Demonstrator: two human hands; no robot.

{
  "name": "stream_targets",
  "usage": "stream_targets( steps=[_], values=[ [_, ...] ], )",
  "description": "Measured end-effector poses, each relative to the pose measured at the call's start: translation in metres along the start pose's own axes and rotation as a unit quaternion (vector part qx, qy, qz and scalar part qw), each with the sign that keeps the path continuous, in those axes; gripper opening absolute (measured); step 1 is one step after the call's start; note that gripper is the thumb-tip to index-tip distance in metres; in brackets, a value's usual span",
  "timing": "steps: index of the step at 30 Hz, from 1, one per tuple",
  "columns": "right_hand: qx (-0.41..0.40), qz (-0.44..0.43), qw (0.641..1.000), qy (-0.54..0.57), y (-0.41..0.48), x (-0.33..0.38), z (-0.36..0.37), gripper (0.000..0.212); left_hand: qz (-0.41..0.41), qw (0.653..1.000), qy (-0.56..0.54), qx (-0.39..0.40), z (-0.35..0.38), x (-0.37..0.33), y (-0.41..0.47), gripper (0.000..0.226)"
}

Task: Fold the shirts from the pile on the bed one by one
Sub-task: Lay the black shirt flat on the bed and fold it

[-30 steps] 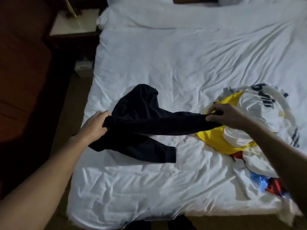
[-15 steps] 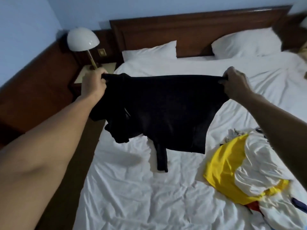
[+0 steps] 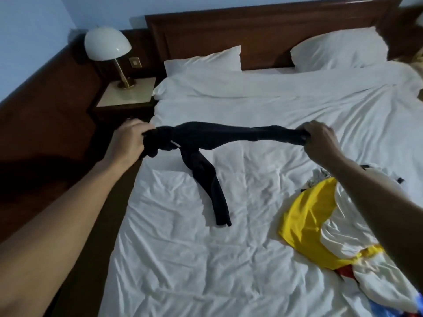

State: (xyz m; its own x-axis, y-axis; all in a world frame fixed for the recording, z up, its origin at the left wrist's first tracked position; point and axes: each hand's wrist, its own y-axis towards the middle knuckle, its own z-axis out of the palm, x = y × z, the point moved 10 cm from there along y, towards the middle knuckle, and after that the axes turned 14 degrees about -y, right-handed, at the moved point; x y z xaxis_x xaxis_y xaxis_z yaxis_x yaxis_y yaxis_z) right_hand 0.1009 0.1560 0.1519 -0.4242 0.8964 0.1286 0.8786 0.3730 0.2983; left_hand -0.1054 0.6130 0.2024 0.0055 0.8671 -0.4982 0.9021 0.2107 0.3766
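Head view, looking down a white bed (image 3: 183, 259) toward its headboard. A black shirt (image 3: 229, 136) is stretched between both hands above the middle of the sheet. Its long axis runs left to right across the bed, directly ahead of the person. The left hand (image 3: 130, 139) is curled round a bunched end over the bed's left edge. The right hand (image 3: 320, 138) pinches the opposite end, so both hands are equally near it.

The shirt looks dark, limp and gathered into a narrow, slightly sagging band. One sleeve (image 3: 212, 191) trails toward the viewer, its end apparently resting on the sheet.

The pile of shirts (image 3: 370, 243), with a yellow shirt (image 3: 306, 225) most visible, lies at the near right under the right forearm. It is apart from the black shirt.
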Motion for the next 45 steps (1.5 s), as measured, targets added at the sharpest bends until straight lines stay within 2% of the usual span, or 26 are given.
stream_targets(
  steps=[5,8,10,13,17,20,22,24,26,28,30,32,33,34,36,39,40,41,43,44,45],
  values=[
    [0.131,-0.027,0.991,-0.008,-0.139,-0.010,0.116,0.049,-0.082,0.982,-0.009,0.172,0.117,0.059,-0.161,0.051],
    [0.256,-0.036,0.965,-0.030,-0.230,-0.017,0.182,0.044,-0.153,0.954,0.005,0.257,0.174,0.086,-0.267,0.066],
    [0.308,-0.049,0.949,-0.035,-0.289,-0.016,0.210,0.047,-0.187,0.933,0.007,0.307,0.202,0.089,-0.331,0.074],
    [0.342,-0.066,0.936,-0.048,-0.356,-0.012,0.229,0.056,-0.233,0.907,-0.012,0.350,0.229,0.081,-0.401,0.078],
    [0.386,-0.034,0.920,-0.051,-0.414,-0.017,0.250,0.070,-0.249,0.898,-0.004,0.364,0.247,0.076,-0.448,0.079],
    [0.450,-0.021,0.891,-0.052,-0.448,-0.021,0.271,0.073,-0.290,0.881,0.000,0.373,0.258,0.086,-0.474,0.072],
    [0.457,0.028,0.889,-0.030,-0.455,-0.027,0.281,0.068,-0.334,0.881,-0.017,0.335,0.258,0.095,-0.484,0.058],
    [0.390,0.107,0.914,0.001,-0.443,-0.038,0.279,0.054,-0.378,0.892,-0.023,0.246,0.251,0.107,-0.485,0.045],
    [0.323,0.209,0.923,0.026,-0.433,-0.056,0.275,0.040,-0.440,0.883,-0.015,0.161,0.241,0.121,-0.485,0.042],
    [0.343,0.293,0.892,0.038,-0.438,-0.073,0.287,0.048,-0.522,0.848,-0.012,0.091,0.232,0.141,-0.495,0.053],
    [0.396,0.333,0.855,0.036,-0.453,-0.083,0.305,0.061,-0.610,0.789,-0.051,0.052,0.233,0.158,-0.512,0.070],
    [0.409,0.345,0.844,0.037,-0.461,-0.085,0.314,0.060,-0.676,0.721,-0.151,0.034,0.248,0.168,-0.535,0.077],
    [0.401,0.352,0.845,0.043,-0.462,-0.086,0.315,0.056,-0.691,0.698,-0.186,0.030,0.254,0.170,-0.542,0.077],
    [0.391,0.359,0.846,0.053,-0.463,-0.087,0.316,0.050,-0.692,0.694,-0.199,0.029,0.258,0.170,-0.545,0.073],
    [0.378,0.360,0.850,0.068,-0.462,-0.089,0.315,0.037,-0.683,0.691,-0.234,0.018,0.263,0.170,-0.543,0.045],
    [0.341,0.347,0.870,0.077,-0.454,-0.103,0.305,0.026,-0.688,0.646,-0.328,-0.041,0.254,0.167,-0.532,0.015],
    [0.328,0.346,0.876,0.077,-0.449,-0.108,0.298,0.024,-0.683,0.646,-0.335,-0.054,0.243,0.173,-0.531,0.012],
    [0.315,0.338,0.884,0.069,-0.444,-0.113,0.293,0.022,-0.664,0.676,-0.315,-0.042,0.229,0.178,-0.525,0.013],
    [0.290,0.323,0.899,0.055,-0.433,-0.117,0.281,0.018,-0.602,0.775,-0.188,0.049,0.201,0.184,-0.512,0.019],
    [0.285,0.321,0.902,0.051,-0.430,-0.115,0.277,0.016,-0.574,0.805,-0.127,0.076,0.192,0.184,-0.507,0.020],
    [0.287,0.318,0.902,0.048,-0.430,-0.112,0.276,0.013,-0.562,0.817,-0.092,0.088,0.188,0.179,-0.503,0.020]
  ],
)
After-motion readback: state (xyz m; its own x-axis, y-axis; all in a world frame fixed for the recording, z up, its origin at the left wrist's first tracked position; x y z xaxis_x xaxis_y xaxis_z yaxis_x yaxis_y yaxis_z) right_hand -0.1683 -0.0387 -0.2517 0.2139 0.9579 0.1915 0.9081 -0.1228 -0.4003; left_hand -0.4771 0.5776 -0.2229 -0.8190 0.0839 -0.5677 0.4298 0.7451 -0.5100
